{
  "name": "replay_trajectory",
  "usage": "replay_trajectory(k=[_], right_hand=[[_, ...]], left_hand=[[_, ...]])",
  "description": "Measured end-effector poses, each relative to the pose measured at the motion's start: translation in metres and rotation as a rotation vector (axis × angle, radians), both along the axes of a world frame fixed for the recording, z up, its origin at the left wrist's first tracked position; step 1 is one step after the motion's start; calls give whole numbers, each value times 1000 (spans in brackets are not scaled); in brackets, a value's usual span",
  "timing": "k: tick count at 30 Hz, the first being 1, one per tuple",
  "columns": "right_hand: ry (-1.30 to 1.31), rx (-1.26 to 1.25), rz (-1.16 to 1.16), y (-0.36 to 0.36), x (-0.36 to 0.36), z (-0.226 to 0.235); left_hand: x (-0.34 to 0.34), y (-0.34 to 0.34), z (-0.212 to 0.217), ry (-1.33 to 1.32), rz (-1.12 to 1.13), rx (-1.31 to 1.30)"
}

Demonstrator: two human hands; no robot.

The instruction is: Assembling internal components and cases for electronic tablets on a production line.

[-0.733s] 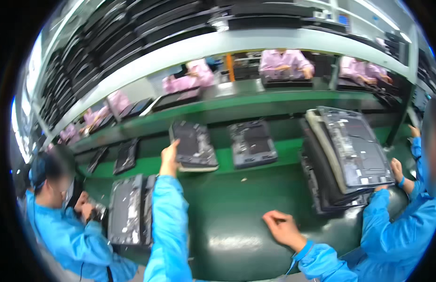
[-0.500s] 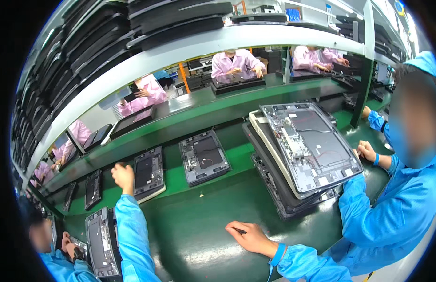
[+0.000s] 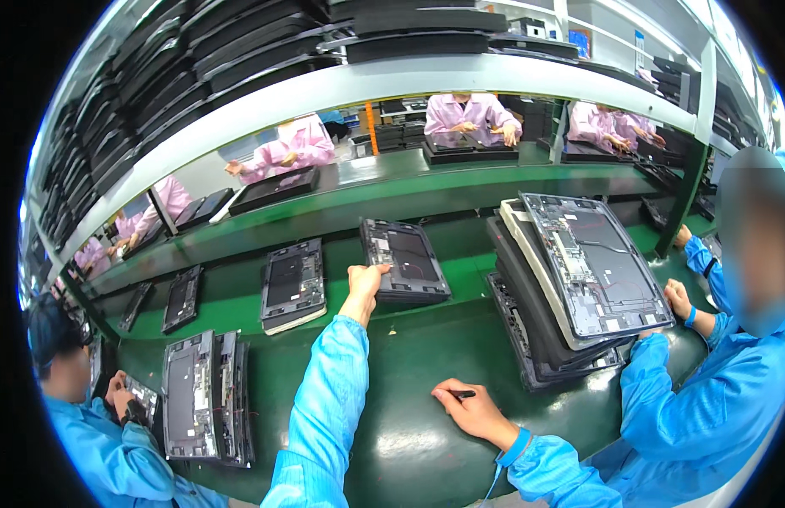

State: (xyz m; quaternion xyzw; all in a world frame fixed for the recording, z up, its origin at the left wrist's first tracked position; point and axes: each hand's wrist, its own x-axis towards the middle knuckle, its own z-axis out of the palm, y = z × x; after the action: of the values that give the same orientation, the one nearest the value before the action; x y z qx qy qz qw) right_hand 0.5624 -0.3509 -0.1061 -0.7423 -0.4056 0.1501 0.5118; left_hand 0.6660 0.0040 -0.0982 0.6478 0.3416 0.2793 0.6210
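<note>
Fingers of the right hand [image 3: 473, 412], resting on the green belt [image 3: 409, 440] near its front edge, pinch a small dark pen-like tool [image 3: 463, 394]. Further out, the left hand [image 3: 364, 286] is stretched to mid-belt and grips the near left edge of an open-backed tablet chassis [image 3: 405, 261] lying on a dark tray. Just left sits a second chassis [image 3: 292, 283]; to the right a co-worker's hand [image 3: 677, 300] steadies a stack of large open panels [image 3: 579, 279].

My judgement: the one-handed edge grip could let the chassis tilt or slide off its tray and strain the exposed wiring.

Against the earlier frames, the view has swung and the left hand, then resting on top, now clasps the edge.
</note>
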Motion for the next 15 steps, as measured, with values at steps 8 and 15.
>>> replay_trajectory(k=[8, 15], right_hand=[[64, 473, -515, -23, 13, 3], [303, 246, -362, -56, -1, 11]], left_hand=[[-188, -148, 13, -376, -235, -357], [-321, -280, -24, -153, -928, -282]])
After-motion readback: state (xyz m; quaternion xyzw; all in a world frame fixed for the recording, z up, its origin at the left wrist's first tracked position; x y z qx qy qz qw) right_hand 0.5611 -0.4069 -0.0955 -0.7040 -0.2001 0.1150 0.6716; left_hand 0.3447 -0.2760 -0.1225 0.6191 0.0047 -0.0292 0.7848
